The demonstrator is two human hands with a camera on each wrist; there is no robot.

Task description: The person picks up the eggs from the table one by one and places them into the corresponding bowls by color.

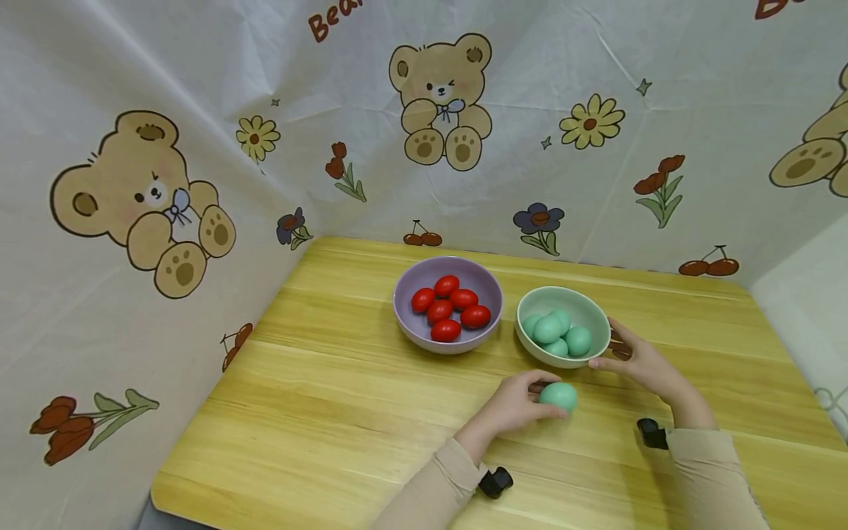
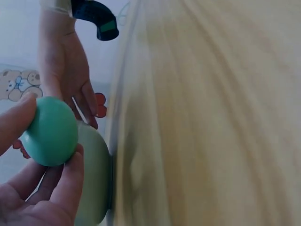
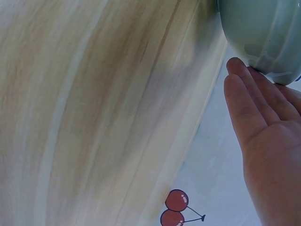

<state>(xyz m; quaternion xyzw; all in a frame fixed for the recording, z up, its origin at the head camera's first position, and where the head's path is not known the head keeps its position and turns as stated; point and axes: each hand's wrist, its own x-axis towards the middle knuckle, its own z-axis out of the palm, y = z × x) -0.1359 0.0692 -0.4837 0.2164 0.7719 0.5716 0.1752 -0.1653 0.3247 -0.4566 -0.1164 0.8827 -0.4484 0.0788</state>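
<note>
My left hand (image 1: pixel 513 403) pinches a green egg (image 1: pixel 559 397) between thumb and fingers, in front of the light green bowl (image 1: pixel 601 346). The left wrist view shows the same egg (image 2: pixel 51 132) clear of the wooden surface. Several more green eggs (image 1: pixel 547 329) lie inside that bowl. My right hand (image 1: pixel 645 366) rests against the bowl's right side, thumb at the front and fingers further back. In the right wrist view, the fingers of the right hand (image 3: pixel 273 122) are fairly straight and touch the bowl's outer wall (image 3: pixel 263 33).
Left of the green bowl stands a larger purple bowl (image 1: pixel 408 327) with several red eggs (image 1: pixel 440 311) in it. Both bowls are on a wooden table (image 1: pixel 318 412). A white cloth (image 1: pixel 517 66) printed with bears and flowers hangs behind and to the left.
</note>
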